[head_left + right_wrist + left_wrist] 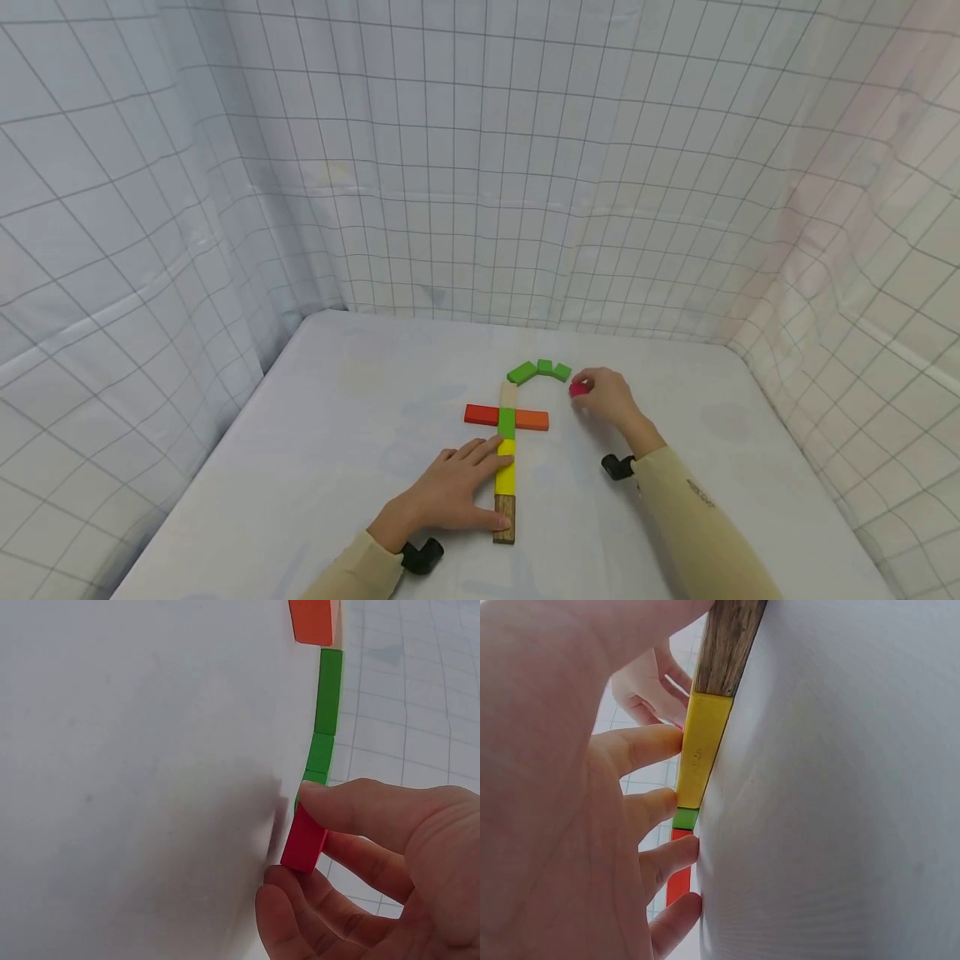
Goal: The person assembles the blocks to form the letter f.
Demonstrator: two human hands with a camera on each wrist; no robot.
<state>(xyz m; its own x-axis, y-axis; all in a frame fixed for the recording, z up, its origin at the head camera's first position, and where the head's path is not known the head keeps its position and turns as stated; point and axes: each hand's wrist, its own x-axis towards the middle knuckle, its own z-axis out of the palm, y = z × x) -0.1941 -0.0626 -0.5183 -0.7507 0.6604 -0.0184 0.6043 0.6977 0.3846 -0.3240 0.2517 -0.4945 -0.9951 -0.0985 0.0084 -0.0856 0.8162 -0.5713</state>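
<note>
My right hand (pixel 609 398) pinches a small red block (pixel 304 840) between thumb and fingers, just past the end of a curve of green blocks. In the right wrist view its shadow falls on the tabletop beside it. That curve is made of a longer green block (pixel 522 372) and two short ones (pixel 545 367). My left hand (pixel 450 493) lies with fingers spread along a straight column. Its fingertips touch the yellow section (pixel 506 481), and its thumb rests on the dark brown wooden block (pixel 505 536) at the near end.
Farther up the column come a green block (pixel 507 423) and a cream block (pixel 508 395). A red bar (pixel 482 415) and an orange bar (pixel 532 420) extend sideways from the green one. White gridded cloth (pixel 487 167) encloses the white table (pixel 337 433) at the back and sides.
</note>
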